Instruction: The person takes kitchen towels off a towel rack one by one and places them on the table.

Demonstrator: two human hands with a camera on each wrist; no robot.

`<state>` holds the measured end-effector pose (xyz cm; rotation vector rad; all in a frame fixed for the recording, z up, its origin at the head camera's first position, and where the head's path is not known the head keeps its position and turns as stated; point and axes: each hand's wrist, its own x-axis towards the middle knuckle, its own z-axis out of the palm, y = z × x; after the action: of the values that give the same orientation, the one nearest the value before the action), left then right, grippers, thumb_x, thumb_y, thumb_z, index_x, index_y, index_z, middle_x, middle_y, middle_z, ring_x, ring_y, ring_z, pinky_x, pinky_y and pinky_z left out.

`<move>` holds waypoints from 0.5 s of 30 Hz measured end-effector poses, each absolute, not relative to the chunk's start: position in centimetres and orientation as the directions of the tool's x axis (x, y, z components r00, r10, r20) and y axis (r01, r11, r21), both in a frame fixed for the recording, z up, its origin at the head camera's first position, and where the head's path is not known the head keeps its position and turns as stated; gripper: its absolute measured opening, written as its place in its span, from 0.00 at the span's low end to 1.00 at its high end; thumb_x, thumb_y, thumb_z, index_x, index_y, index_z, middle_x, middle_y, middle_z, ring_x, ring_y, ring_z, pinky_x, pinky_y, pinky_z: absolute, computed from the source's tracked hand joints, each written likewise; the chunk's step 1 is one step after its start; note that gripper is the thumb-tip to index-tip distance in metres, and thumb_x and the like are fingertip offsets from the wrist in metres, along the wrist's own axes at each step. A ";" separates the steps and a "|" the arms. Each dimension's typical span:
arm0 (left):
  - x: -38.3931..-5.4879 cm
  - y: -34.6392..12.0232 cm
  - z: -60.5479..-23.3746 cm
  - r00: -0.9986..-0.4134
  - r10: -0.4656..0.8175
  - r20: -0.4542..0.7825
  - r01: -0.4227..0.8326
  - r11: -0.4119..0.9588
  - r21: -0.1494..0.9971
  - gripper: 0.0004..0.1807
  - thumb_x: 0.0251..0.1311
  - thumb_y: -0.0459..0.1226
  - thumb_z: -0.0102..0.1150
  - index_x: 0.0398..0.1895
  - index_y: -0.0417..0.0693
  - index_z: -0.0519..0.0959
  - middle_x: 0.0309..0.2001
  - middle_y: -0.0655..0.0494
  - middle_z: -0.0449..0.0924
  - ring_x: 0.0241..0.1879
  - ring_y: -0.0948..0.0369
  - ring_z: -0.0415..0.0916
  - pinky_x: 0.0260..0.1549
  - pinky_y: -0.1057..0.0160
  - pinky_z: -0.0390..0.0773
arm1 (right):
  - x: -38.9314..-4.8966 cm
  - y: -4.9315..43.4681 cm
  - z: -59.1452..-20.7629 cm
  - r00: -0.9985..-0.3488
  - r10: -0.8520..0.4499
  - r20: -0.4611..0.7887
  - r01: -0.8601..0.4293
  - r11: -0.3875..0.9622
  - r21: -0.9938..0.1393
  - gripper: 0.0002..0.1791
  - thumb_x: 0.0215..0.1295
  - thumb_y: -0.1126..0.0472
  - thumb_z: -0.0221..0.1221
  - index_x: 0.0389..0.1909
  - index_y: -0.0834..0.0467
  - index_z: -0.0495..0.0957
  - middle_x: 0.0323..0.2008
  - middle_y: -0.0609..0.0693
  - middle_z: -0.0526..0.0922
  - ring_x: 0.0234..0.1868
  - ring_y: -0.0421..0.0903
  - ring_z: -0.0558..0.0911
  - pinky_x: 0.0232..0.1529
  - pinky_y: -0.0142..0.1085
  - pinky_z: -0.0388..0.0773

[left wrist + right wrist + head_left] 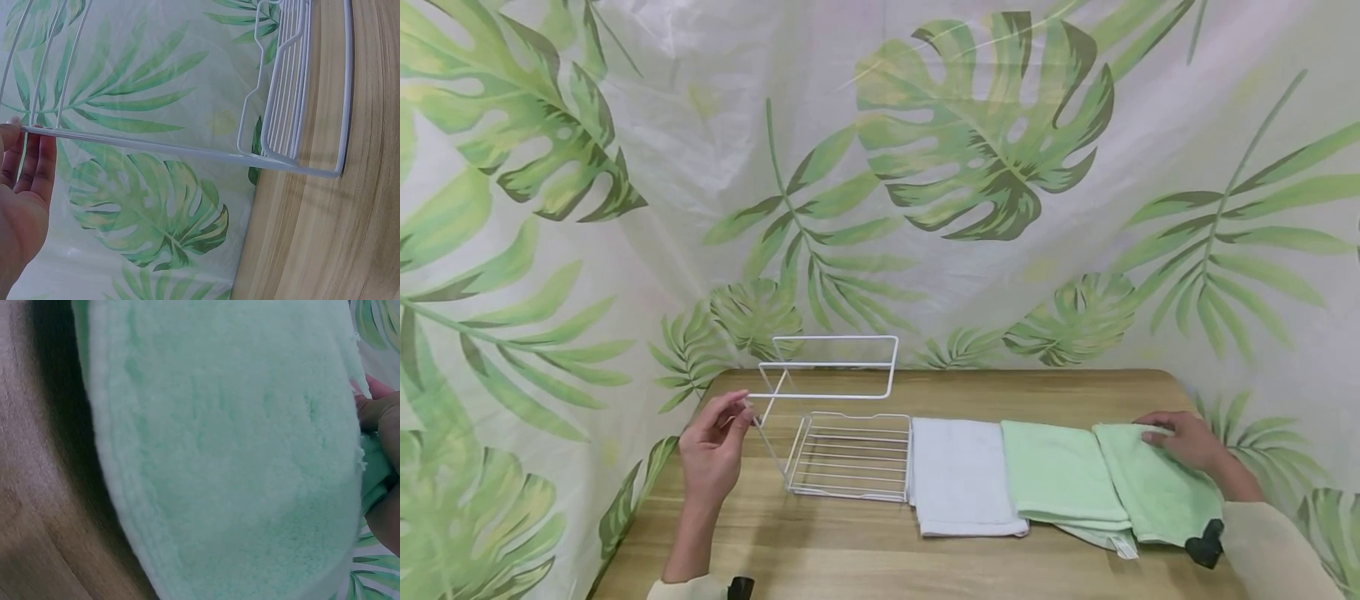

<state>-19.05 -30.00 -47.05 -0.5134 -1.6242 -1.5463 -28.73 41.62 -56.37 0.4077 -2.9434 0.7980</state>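
Observation:
With thumb and fingers my left hand [711,458] pinches the upper left corner of a white wire rack [835,397]; the left wrist view shows the thumb on the rack's bar [156,147]. The rack has an upper wire frame above a slatted base that stands on the table. On the right, my right hand [1197,446] grips the far edge of a folded light green towel [1161,487]. In the right wrist view this towel [231,437] fills most of the picture, thumb at its edge; the other fingers are partly hidden.
A second folded green towel [1063,471] lies left of the held one, with a pale piece and label [1126,546] showing beneath. Beside the rack lies a folded white towel [962,475]. Behind the wooden table [842,550] hangs a leaf-patterned sheet [820,50].

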 end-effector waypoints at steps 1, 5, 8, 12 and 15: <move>-19.0 -30.0 -47.0 -0.588 -0.240 0.772 0.757 0.171 0.630 0.16 0.56 0.06 0.57 0.48 0.12 0.78 0.38 0.55 0.85 0.37 0.70 0.85 0.39 0.78 0.88 | -28.7 41.6 -56.4 -0.962 -0.236 0.134 -0.272 0.831 -0.486 0.08 0.70 0.64 0.69 0.48 0.59 0.90 0.50 0.64 0.91 0.54 0.57 0.87 0.51 0.42 0.83; -18.7 -30.1 -47.0 -0.618 -0.245 0.747 0.715 0.220 0.664 0.16 0.57 0.07 0.58 0.49 0.14 0.78 0.38 0.59 0.85 0.37 0.71 0.85 0.38 0.78 0.88 | -28.6 41.3 -56.5 -0.959 -0.243 0.144 -0.282 0.831 -0.479 0.08 0.71 0.64 0.68 0.47 0.60 0.90 0.49 0.64 0.91 0.55 0.64 0.87 0.53 0.53 0.85; -18.7 -30.3 -47.1 -0.626 -0.244 0.741 0.699 0.247 0.672 0.16 0.57 0.08 0.60 0.49 0.16 0.79 0.38 0.61 0.85 0.36 0.71 0.85 0.37 0.78 0.87 | -28.4 41.0 -56.3 -0.959 -0.248 0.139 -0.284 0.828 -0.484 0.08 0.71 0.66 0.67 0.48 0.62 0.89 0.50 0.67 0.90 0.58 0.74 0.84 0.55 0.63 0.84; -18.9 -30.5 -47.3 -0.613 -0.238 0.753 0.717 0.232 0.657 0.16 0.57 0.07 0.59 0.49 0.16 0.80 0.38 0.59 0.85 0.37 0.72 0.85 0.38 0.78 0.87 | -28.2 40.8 -55.8 -0.955 -0.257 0.147 -0.296 0.835 -0.464 0.08 0.70 0.65 0.68 0.47 0.63 0.89 0.49 0.67 0.90 0.57 0.74 0.84 0.53 0.60 0.85; -18.9 -30.4 -47.2 -0.622 -0.240 0.746 0.708 0.235 0.666 0.16 0.57 0.08 0.59 0.49 0.17 0.80 0.38 0.60 0.86 0.38 0.72 0.85 0.39 0.78 0.88 | -28.1 40.9 -55.0 -0.949 -0.271 0.160 -0.314 0.848 -0.427 0.08 0.69 0.66 0.69 0.46 0.63 0.89 0.48 0.66 0.90 0.54 0.73 0.86 0.49 0.53 0.87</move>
<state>-18.92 -30.45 -47.17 -0.4377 -1.7138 -1.5028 -28.05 40.88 -55.01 0.4644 -2.9290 0.7009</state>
